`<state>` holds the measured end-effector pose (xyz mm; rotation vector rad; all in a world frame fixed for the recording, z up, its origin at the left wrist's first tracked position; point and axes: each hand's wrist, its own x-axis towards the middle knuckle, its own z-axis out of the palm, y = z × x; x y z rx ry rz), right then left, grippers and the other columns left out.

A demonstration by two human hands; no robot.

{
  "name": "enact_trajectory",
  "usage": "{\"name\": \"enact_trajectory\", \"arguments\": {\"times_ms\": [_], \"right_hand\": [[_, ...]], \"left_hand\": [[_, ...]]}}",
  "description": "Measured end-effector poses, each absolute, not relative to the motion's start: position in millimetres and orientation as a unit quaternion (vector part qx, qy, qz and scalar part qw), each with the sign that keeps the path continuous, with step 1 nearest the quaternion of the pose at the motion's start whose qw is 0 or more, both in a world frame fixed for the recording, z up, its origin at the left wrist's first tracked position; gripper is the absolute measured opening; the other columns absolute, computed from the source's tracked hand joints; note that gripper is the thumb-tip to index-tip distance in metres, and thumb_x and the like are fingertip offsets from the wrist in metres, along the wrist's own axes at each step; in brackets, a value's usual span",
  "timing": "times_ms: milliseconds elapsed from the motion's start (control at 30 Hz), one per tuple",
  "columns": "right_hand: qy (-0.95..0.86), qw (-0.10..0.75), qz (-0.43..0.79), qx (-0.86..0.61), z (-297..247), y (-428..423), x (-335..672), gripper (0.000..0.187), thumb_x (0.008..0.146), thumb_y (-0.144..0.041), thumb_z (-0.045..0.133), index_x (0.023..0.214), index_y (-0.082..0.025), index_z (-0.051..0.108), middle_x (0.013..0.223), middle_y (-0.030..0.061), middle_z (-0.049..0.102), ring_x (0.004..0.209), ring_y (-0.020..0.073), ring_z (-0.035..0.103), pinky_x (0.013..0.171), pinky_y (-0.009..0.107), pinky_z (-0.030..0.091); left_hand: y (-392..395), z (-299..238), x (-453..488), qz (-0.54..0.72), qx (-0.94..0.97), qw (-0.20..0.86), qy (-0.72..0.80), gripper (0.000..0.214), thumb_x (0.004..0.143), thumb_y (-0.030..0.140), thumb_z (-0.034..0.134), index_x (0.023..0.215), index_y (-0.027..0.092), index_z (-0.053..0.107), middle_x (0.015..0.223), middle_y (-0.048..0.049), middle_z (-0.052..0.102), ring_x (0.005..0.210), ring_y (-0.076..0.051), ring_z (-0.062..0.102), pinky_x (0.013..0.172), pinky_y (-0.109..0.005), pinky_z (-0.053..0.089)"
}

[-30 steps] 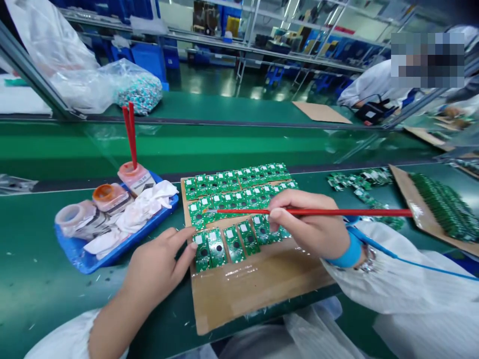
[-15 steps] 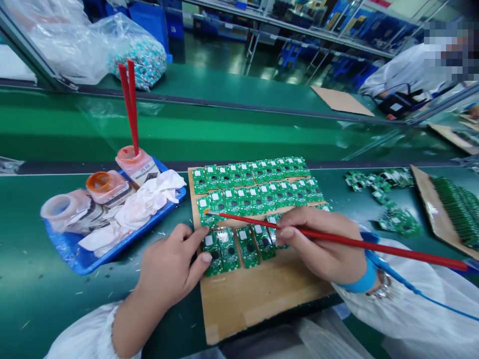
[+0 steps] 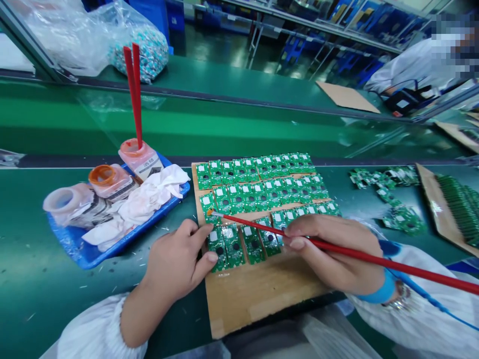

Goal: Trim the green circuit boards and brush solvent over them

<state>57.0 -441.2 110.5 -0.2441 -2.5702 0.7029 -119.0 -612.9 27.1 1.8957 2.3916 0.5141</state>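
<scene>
Rows of green circuit boards (image 3: 245, 196) lie on a sheet of brown cardboard (image 3: 262, 294). My left hand (image 3: 175, 262) has its index finger and thumb pressed on the left edge of the nearest row's end circuit board (image 3: 218, 248), its other fingers curled. In my right hand (image 3: 333, 249) is a long red-handled paintbrush (image 3: 254, 225), pinched between thumb and fingers. The orange-tinted bristles touch or hover just over the left-end board of the second row; contact cannot be told. The right hand covers part of the nearest rows.
At left, a blue tray (image 3: 90, 259) holds several bottles (image 3: 101, 179) and crumpled white tissue (image 3: 149, 207). Two red sticks (image 3: 135, 99) stand in the back bottle. Loose boards (image 3: 404, 219) and a board-filled cardboard tray (image 3: 430, 199) lie right. A co-worker's white sleeve (image 3: 404, 60) shows beyond the clear partition.
The whole view has shifted slightly. My right hand and the paintbrush have moved a little to the right relative to the boards, uncovering more of the third row. My left hand stays at the board.
</scene>
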Motion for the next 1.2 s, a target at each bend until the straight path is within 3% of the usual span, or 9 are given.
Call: {"name": "enact_trajectory", "arguments": {"times_ms": [233, 567, 733, 833, 967, 1200], "right_hand": [[-0.93, 0.222, 0.287, -0.064, 104, -440, 61, 0.013, 0.084, -0.013, 0.053, 0.076, -0.021, 0.056, 0.065, -0.0018, 0.064, 0.058, 0.0075, 0.061, 0.056, 0.017, 0.047], [-0.933, 0.24, 0.23, -0.139, 116, -434, 75, 0.012, 0.083, -0.013, 0.054, 0.075, -0.021, 0.057, 0.063, -0.0031, 0.065, 0.055, 0.0074, 0.062, 0.052, 0.016, 0.048], [-0.925, 0.261, 0.228, -0.16, 113, -431, 70, 0.015, 0.085, -0.017, 0.054, 0.072, -0.021, 0.058, 0.063, -0.0023, 0.065, 0.054, 0.0074, 0.061, 0.052, 0.017, 0.048], [-0.925, 0.262, 0.228, -0.151, 108, -431, 64, 0.015, 0.085, -0.017, 0.055, 0.071, -0.021, 0.059, 0.064, -0.0009, 0.066, 0.055, 0.0086, 0.062, 0.052, 0.018, 0.049], [-0.928, 0.256, 0.232, -0.141, 105, -431, 61, 0.015, 0.085, -0.017, 0.054, 0.071, -0.02, 0.059, 0.062, -0.0005, 0.067, 0.057, 0.0097, 0.064, 0.051, 0.019, 0.049], [-0.938, 0.237, 0.226, -0.114, 109, -431, 70, 0.013, 0.084, -0.017, 0.054, 0.072, -0.02, 0.059, 0.063, -0.0012, 0.067, 0.053, 0.0083, 0.062, 0.05, 0.016, 0.048]], "left_hand": [[-613, 29, -119, 0.144, 0.605, 0.03, 0.783, 0.063, 0.092, 0.047, 0.017, 0.108, 0.015, 0.069, 0.082, -0.0088, 0.064, 0.055, -0.021, 0.064, 0.045, -0.032, 0.047], [-612, 31, -118, 0.131, 0.605, 0.035, 0.785, 0.053, 0.091, 0.043, 0.025, 0.11, 0.016, 0.067, 0.084, -0.0094, 0.063, 0.057, -0.021, 0.063, 0.045, -0.031, 0.045], [-603, 38, -111, 0.123, 0.627, 0.019, 0.769, 0.049, 0.088, 0.046, 0.037, 0.113, 0.017, 0.066, 0.09, -0.0139, 0.061, 0.074, -0.029, 0.061, 0.062, -0.042, 0.05], [-595, 39, -107, 0.134, 0.641, -0.009, 0.755, 0.051, 0.083, 0.053, 0.045, 0.114, 0.018, 0.066, 0.105, -0.0189, 0.059, 0.089, -0.035, 0.057, 0.073, -0.05, 0.048], [-588, 36, -104, 0.143, 0.64, -0.02, 0.755, 0.048, 0.081, 0.05, 0.052, 0.114, 0.018, 0.066, 0.125, -0.0225, 0.049, 0.114, -0.042, 0.045, 0.086, -0.055, 0.043], [-586, 36, -103, 0.137, 0.627, -0.001, 0.766, 0.045, 0.082, 0.046, 0.053, 0.113, 0.016, 0.066, 0.13, -0.025, 0.044, 0.123, -0.047, 0.038, 0.093, -0.061, 0.038]]}}
